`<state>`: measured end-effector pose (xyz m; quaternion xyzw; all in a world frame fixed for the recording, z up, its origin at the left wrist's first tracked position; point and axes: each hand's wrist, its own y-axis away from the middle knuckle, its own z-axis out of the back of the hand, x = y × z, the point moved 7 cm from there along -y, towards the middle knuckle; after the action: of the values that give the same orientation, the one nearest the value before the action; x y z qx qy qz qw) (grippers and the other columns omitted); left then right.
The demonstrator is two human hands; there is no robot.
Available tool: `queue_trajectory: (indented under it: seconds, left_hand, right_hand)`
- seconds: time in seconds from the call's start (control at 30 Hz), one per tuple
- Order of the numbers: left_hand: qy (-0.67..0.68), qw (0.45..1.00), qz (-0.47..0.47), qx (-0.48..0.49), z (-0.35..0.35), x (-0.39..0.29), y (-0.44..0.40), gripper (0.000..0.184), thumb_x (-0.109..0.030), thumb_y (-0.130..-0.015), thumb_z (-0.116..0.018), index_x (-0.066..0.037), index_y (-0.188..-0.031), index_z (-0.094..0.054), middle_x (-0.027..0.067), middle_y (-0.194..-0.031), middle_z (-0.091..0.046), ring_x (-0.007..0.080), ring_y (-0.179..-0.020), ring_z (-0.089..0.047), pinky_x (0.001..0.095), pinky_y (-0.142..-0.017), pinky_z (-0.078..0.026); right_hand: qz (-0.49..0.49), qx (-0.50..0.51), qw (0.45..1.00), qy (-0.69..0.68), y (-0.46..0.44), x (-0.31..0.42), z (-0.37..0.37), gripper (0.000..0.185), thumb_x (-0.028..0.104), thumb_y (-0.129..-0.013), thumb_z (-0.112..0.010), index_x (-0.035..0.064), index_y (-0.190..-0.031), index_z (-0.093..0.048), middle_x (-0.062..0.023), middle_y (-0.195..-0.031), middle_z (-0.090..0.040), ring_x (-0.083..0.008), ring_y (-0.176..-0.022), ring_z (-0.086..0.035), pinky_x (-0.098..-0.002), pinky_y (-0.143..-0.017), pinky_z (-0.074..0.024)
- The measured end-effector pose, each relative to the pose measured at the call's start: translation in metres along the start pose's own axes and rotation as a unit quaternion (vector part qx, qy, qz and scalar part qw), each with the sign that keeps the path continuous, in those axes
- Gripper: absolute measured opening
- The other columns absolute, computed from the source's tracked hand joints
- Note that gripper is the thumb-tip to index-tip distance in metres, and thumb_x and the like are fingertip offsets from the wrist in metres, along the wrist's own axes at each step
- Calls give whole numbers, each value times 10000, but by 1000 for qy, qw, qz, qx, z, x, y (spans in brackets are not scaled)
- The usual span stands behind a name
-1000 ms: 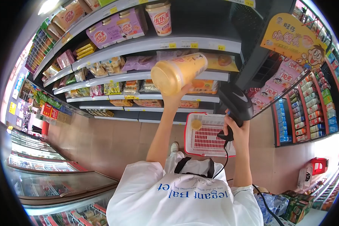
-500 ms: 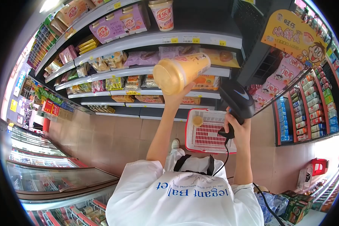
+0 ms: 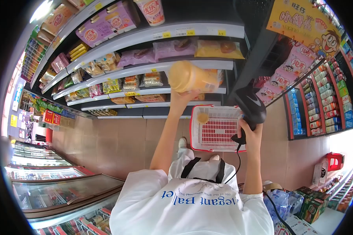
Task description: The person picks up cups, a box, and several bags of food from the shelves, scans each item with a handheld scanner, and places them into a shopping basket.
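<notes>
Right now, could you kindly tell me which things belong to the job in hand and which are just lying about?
In the job:
yellow cup, in the left hand
black scanner, in the right hand
probably the basket

Just about:
purple snack bags
purple carton
yellow sign
green box

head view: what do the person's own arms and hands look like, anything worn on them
The left hand and right hand are bare, with no gloves, watch or bracelet showing. The forearms are uncovered below loose, short white sleeves.
</notes>
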<state>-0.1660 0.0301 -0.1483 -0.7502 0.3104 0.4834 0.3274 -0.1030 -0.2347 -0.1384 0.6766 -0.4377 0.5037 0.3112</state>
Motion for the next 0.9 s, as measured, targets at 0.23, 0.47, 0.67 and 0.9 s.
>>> queue_trajectory:
  seconds: [0.23,0.47,0.67,0.9]
  left_hand:
    - [-159,984,73,38,-7,158,48,753,-178,-612,-859,-8,-1229,-462,97,-1112,-607,196,-997,-608,323,-865,-496]
    - [-119,979,155,-48,26,372,127,711,-235,-636,-834,-41,-1211,-463,96,-1099,-612,210,-1051,-584,347,-894,-458]
    - [-232,948,156,-156,38,474,143,748,-155,-697,-783,-30,-1301,-359,146,-1200,-556,271,-1116,-546,364,-933,-428]
    - [-321,902,157,-241,32,503,120,696,-109,-706,-762,-37,-1287,-386,171,-1259,-506,333,-1146,-502,400,-960,-393]
  right_hand:
    - [-103,-128,986,34,15,-63,89,177,-25,-812,-594,-22,-984,-553,-36,-653,-537,-104,-435,-471,-240,-410,-359]
    - [-177,-186,965,49,37,-112,125,186,6,-823,-585,-19,-1005,-556,-44,-644,-526,-106,-441,-470,-241,-417,-348]
    - [-267,-189,943,58,65,-161,161,260,13,-818,-603,-15,-1068,-537,-77,-743,-551,-124,-479,-497,-235,-396,-369]
    - [-294,-236,922,91,82,-184,182,219,-12,-803,-623,-34,-1014,-569,-48,-701,-557,-108,-454,-488,-238,-387,-357]
